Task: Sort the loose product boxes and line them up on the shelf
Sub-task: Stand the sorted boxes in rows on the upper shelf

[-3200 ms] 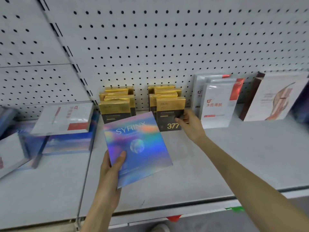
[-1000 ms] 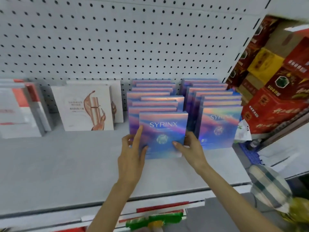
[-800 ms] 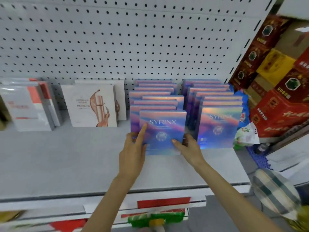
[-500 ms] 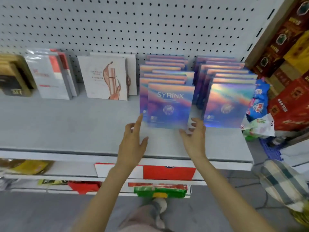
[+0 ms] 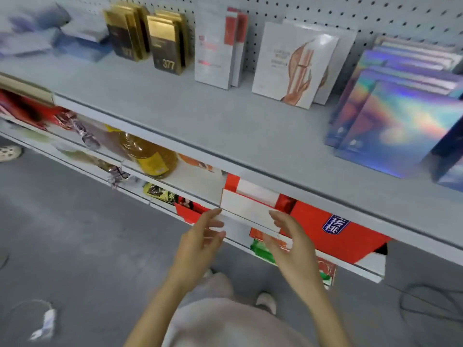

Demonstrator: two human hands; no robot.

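Holographic SYRINX boxes (image 5: pixel 400 126) stand in rows at the right end of the grey shelf (image 5: pixel 225 126). To their left stand white boxes with a skin-tone print (image 5: pixel 295 63), white-and-red boxes (image 5: pixel 215 46) and gold-and-black boxes (image 5: pixel 165 43). Loose blue boxes (image 5: pixel 82 43) lie blurred at the far left. My left hand (image 5: pixel 200 244) and my right hand (image 5: pixel 290 244) hang in front of the lower shelf, palms facing each other, fingers relaxed, holding nothing.
The lower shelf holds a yellow oil bottle (image 5: pixel 150 156), a red carton (image 5: pixel 333 234), a white-and-red box (image 5: pixel 250 209) and snack packets (image 5: pixel 160 194). Grey floor (image 5: pixel 75 246) lies below, with a cable (image 5: pixel 431 301) at the right.
Both hands have let go of the front SYRINX box and dropped away from the shelf. The view has swung down and to the left.
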